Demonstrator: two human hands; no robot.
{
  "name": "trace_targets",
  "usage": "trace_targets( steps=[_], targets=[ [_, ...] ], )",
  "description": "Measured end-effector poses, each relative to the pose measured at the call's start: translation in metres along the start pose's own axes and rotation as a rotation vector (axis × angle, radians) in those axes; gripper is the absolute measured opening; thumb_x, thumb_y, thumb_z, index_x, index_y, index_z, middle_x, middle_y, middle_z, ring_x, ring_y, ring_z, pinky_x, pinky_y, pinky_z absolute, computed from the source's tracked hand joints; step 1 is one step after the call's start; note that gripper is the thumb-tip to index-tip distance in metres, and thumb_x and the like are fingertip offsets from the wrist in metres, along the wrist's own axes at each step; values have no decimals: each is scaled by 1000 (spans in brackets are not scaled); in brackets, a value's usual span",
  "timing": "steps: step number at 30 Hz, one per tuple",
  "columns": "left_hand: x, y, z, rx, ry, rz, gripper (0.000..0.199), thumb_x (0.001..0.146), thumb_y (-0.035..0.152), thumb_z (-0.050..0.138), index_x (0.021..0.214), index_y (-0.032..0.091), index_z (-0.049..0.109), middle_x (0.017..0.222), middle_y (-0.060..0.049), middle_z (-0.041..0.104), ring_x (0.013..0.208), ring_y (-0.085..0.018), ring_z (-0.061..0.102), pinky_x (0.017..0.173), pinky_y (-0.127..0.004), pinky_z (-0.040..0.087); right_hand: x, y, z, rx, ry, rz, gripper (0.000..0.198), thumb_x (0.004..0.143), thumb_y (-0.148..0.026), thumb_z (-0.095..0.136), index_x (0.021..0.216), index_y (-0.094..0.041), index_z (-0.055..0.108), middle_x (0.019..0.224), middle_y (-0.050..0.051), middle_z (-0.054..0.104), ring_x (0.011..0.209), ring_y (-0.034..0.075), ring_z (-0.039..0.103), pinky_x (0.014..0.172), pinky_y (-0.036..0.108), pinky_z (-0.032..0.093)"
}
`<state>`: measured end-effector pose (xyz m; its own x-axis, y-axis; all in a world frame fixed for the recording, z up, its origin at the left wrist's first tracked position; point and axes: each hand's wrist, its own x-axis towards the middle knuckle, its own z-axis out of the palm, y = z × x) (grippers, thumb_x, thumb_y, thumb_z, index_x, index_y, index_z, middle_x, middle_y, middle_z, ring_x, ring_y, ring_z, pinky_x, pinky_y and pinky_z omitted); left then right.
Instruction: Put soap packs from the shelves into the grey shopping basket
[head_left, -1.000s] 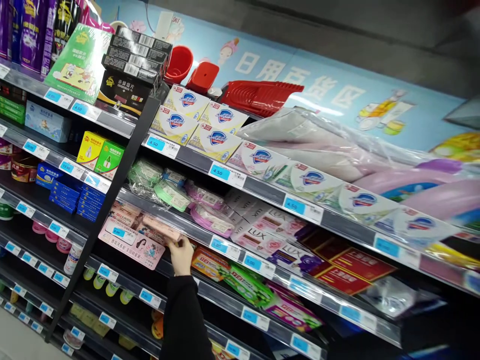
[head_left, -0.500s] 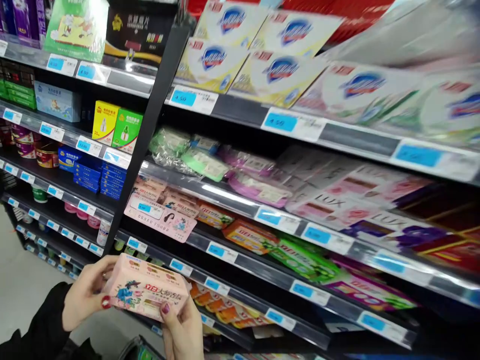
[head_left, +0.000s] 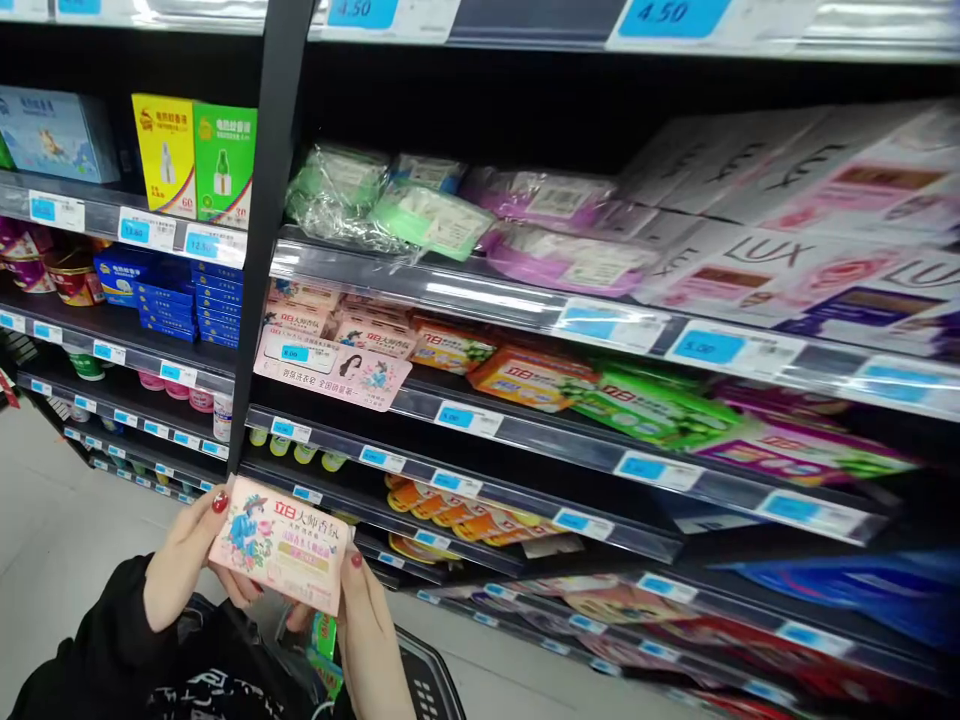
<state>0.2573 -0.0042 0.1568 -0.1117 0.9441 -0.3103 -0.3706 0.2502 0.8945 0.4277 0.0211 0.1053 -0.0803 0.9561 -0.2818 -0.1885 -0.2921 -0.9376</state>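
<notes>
Lowered from shelf height since the earlier frame: flat pink cardboard soap box, below pink shelf sign. Left hand and right hand grip its ends, fingers curled. Step: inspection; next, likely steady placement into black basket.

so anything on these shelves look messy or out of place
Mostly tidy. The plastic-wrapped soap dishes on the upper shelf lie heaped at different angles, unlike the neat boxes around them. The pink soap box sits between both hands.

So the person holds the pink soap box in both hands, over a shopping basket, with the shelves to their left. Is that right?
Not quite: the shelves stand ahead and to the right, not the left, as the head view shows. The rest holds: left hand and right hand hold the pink soap box over the shopping basket.
</notes>
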Motion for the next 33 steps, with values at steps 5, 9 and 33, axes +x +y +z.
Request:
trace_targets(
  steps=[5,9,33],
  targets=[
    [0,-7,-1,-7,13,-12,76,79,70,56,118,5,52,46,-6,65,40,-20,62,41,-26,50,-6,-10,5,34,-37,85,70,77,-76,57,110,-14,63,61,3,68,51,22,62,57,33,51],
    [1,-10,-3,1,-1,1,72,80,71,54,110,5,56,46,-7,64,39,-20,61,41,-26,50,-7,-16,3,52,-117,99,67,76,-77,57,101,-15,64,54,2,66,50,22,62,59,34,51],
    [2,-25,-29,59,-130,394,51,56,36,89,102,21,76,88,-9,76,80,-24,71,66,-23,55,-2,11,-39,-339,-244,-619,44,93,-54,50,126,-29,65,124,10,67,116,27,62,98,35,49]
  ],
)
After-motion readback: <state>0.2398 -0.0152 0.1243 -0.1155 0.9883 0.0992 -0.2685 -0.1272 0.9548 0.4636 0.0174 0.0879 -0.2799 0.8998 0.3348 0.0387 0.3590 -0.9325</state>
